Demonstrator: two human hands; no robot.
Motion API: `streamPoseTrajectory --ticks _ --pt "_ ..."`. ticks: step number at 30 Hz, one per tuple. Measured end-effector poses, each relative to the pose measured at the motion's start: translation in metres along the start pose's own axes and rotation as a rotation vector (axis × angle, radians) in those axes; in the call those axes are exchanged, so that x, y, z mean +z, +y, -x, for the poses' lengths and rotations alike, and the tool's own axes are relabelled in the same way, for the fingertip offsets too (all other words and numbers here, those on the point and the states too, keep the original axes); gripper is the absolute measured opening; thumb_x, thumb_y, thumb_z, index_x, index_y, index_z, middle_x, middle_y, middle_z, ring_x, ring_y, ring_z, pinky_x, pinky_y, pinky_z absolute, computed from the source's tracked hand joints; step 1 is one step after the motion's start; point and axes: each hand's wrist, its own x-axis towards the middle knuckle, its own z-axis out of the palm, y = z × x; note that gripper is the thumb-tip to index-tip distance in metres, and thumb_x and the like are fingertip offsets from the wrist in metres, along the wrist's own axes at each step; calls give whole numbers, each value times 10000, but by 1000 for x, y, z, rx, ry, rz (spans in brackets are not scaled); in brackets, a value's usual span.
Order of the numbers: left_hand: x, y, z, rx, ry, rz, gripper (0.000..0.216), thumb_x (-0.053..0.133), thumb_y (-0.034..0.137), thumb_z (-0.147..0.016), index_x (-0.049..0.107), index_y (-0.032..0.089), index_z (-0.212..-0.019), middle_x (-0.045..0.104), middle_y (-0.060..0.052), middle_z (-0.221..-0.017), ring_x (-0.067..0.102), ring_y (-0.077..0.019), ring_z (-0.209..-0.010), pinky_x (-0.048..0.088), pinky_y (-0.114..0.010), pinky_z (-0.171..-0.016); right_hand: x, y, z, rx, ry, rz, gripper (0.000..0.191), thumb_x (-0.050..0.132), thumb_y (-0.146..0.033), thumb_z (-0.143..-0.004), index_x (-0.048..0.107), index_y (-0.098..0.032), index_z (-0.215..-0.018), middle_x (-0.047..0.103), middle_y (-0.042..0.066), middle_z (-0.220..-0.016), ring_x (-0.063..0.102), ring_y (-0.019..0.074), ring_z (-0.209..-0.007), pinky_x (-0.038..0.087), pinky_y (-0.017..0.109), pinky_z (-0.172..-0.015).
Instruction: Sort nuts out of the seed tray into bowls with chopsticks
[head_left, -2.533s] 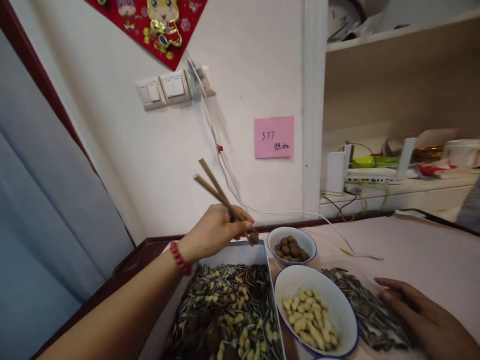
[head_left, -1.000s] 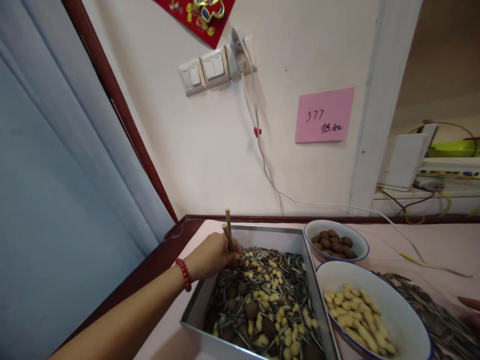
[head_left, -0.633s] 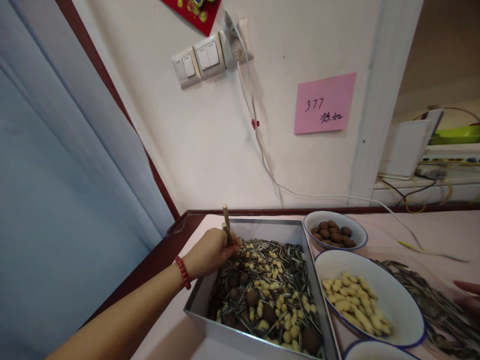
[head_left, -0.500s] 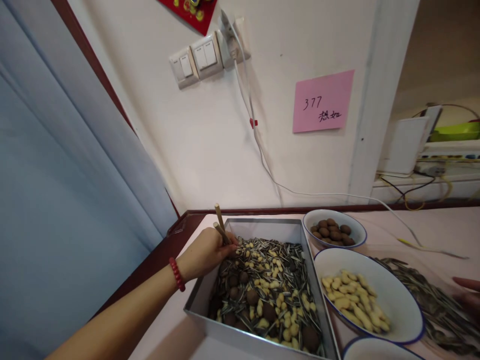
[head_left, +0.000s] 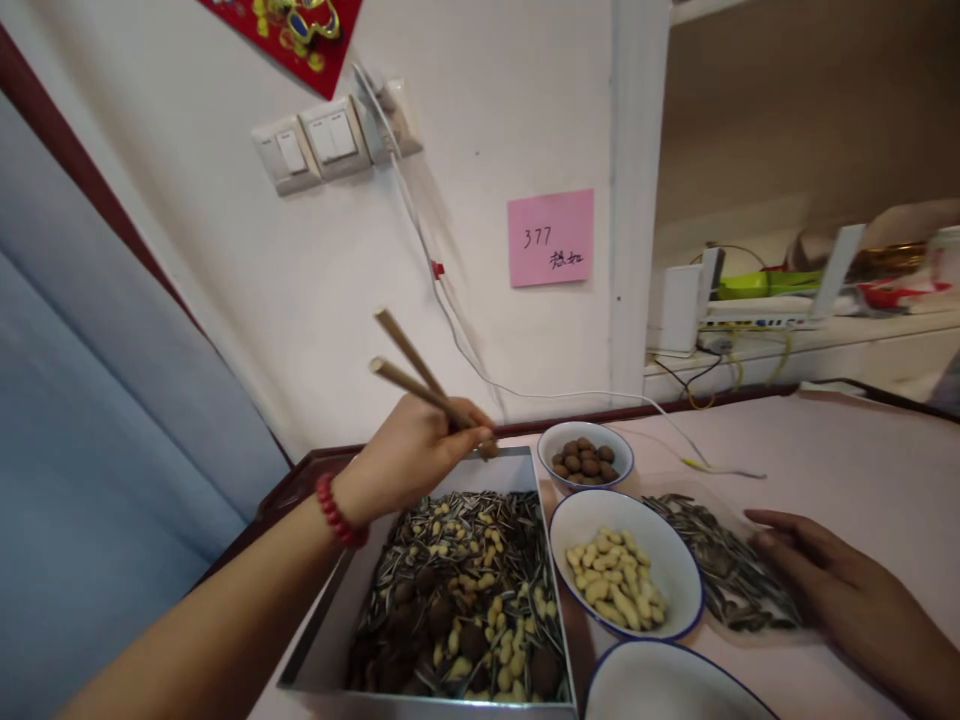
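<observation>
Pink table: left hand curled round chopsticks above metal box; right hand loosely open, fingers extended at seed tray.

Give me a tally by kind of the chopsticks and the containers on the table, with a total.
Chopsticks: 2
Blue-rimmed bowls, one cut off by the frame: 3
Metal box: 1
Clear tray: 1
Total: 7

Head-worn view, forward and downward
</observation>
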Motion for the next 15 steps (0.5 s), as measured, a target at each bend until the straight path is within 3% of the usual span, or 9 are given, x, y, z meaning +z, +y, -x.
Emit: streamPoseTrajectory --ticks 4,8,11,15 --pt "41 19 -53 46 39 126 123 614 170 -878 736 168 -894 772 -38 -843 719 -181 -813 565 -292 -772 2 -5 2 -43 25 -43 590 579 -654 -695 692 -243 -1102 764 50 -968 708 275 -911 531 371 -796" --pt "60 18 -65 11 22 160 106 634 191 -871 738 171 -881 769 -46 -836 713 -192 -825 563 -292 -753 3 -11 4 -102 68 -60 523 627 -587 -679 728 -218 -1035 767 54 -876 717 259 -803 553 345 -705" --pt "44 9 -46 4 47 187 118 644 243 -876 734 169 -898 767 -40 -838 694 -177 -776 550 -272 -706 4 -9 3 -100 64 -70 535 625 -597 -678 725 -222 -1046 769 53 -887 721 261 -810 557 347 -708" --pt "3 -14 -2 -64 41 110 208 652 368 -890 733 191 -962 759 -24 -835 668 -168 -744 531 -255 -662 2 -1 1 -55 32 -66 527 586 -641 -725 693 -274 -1087 766 53 -970 720 276 -890 542 382 -777"
